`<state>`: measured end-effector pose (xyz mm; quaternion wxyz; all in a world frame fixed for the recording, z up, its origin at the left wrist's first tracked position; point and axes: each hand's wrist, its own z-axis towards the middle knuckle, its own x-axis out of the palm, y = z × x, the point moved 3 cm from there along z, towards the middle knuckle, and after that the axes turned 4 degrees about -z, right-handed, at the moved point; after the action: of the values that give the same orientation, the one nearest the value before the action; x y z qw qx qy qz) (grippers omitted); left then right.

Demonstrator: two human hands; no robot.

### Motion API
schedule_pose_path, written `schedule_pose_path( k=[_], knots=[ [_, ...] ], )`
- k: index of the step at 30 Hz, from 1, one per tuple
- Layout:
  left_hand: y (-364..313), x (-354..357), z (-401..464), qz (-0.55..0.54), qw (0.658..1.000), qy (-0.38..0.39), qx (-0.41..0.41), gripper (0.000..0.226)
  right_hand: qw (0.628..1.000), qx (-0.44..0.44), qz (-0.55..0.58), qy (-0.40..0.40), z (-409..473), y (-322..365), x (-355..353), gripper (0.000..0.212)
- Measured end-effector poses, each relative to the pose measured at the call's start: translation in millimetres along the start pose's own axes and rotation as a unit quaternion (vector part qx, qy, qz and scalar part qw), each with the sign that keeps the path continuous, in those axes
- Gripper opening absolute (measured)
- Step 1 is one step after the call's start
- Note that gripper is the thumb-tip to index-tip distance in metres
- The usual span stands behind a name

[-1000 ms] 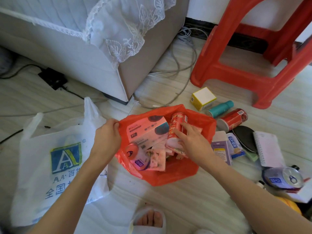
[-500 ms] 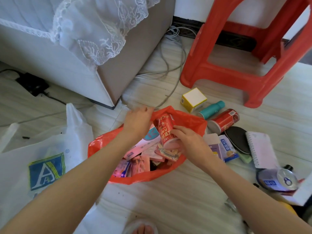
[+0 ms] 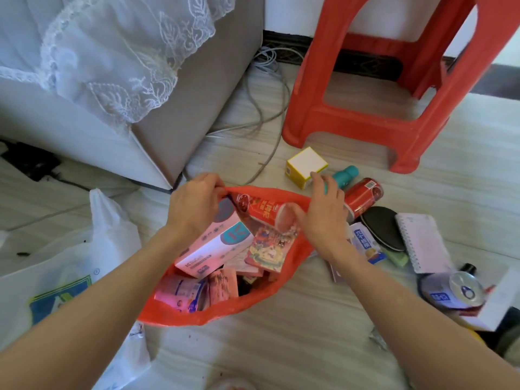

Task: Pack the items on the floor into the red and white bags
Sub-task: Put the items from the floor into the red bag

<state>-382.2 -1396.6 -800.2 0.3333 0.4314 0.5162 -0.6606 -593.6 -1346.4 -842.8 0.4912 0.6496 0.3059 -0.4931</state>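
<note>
Left hand (image 3: 194, 204) closed, pinching the far-left rim of the red bag (image 3: 225, 313) and holding it up. Right hand (image 3: 323, 212) curled at the far-right rim, thumb against the pale end of the red can (image 3: 261, 209) inside; hard to tell whether gripping the can, gripping the plastic, or merely resting there.

Judged as the settling of that can into the bag. To do it well: keep the left pinch high so the mouth stays wide, ease the can down alongside the pink box (image 3: 216, 246) rather than on top of the thin packets, and let go only once it sits low enough not to roll out. Avoid dragging the right-hand rim down, or the bag collapses over its load.

Can lying on its side across the far part of the mouth, long axis running left to right and slightly toward the person, pale end at the right hand, other end near the left. Bag on the floor between both forearms, mouth facing up, opening stretched from the hands toward the person.

Further out: white bag (image 3: 56, 277) slumped to the left, apparently unfilled. To the right, unpacked: yellow box (image 3: 305, 164), teal bottle (image 3: 347, 174), second can (image 3: 365, 192), notebook (image 3: 419, 243), silver can (image 3: 453, 291). Plenty left to pack.
</note>
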Motion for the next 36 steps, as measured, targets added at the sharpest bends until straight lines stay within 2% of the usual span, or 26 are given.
schedule_pose_path(
  k=[1, 3, 5, 9, 13, 16, 19, 23, 27, 32, 36],
  knots=[
    [2.2, -1.0, -3.0, -0.009, 1.0, -0.006, -0.008, 0.014, 0.995, 0.064, 0.061, 0.045, -0.4, -9.5, 3.4, 0.067],
    [5.0, -1.1, -7.1, -0.023, 1.0, -0.01, -0.016, 0.012, 0.978, 0.126, 0.137, 0.095, -1.7, -26.3, 7.2, 0.049],
    [7.6, -1.4, -8.3, -0.023, 0.999, -0.011, -0.028, 0.011, 0.98, 0.116, 0.148, 0.064, -4.2, -34.2, 3.4, 0.026],
    [13.6, -2.8, -7.7, -0.014, 0.998, -0.022, -0.064, 0.014, 0.98, 0.072, 0.185, -0.027, -4.0, -24.0, -16.8, 0.022],
    [8.8, -1.2, -20.6, -0.012, 0.996, 0.043, -0.078, 0.022, 0.986, 0.024, 0.166, 0.022, -12.7, -16.9, -27.3, 0.023],
    [-8.4, -8.6, -33.0, -0.007, 0.996, 0.091, 0.0, 0.038, 0.987, 0.006, 0.156, 0.035, -26.4, -20.7, -50.0, 0.03],
    [-35.0, -27.5, -45.7, 0.013, 0.993, 0.094, 0.063, 0.058, 0.991, -0.038, 0.118, 0.058, -49.2, -24.4, -81.8, 0.053],
    [-102.9, -71.9, -69.8, 0.054, 0.976, 0.082, 0.197, 0.054, 0.992, -0.103, 0.021, 0.066, -87.8, -24.3, -138.8, 0.067],
    [-187.6, -130.2, -101.6, 0.097, 0.937, 0.026, 0.335, 0.055, 0.987, -0.144, -0.073, 0.016, -125.3, -16.9, -216.4, 0.071],
    [-253.1, -168.9, -150.2, 0.083, 0.918, -0.01, 0.387, 0.058, 0.976, -0.135, -0.157, -0.06, -185.8, -20.6, -304.4, 0.07],
    [-279.3, -181.2, -187.7, 0.043, 0.908, -0.051, 0.413, 0.051, 0.972, -0.085, -0.211, -0.058, -234.0, -35.6, -341.9, 0.069]
  ],
)
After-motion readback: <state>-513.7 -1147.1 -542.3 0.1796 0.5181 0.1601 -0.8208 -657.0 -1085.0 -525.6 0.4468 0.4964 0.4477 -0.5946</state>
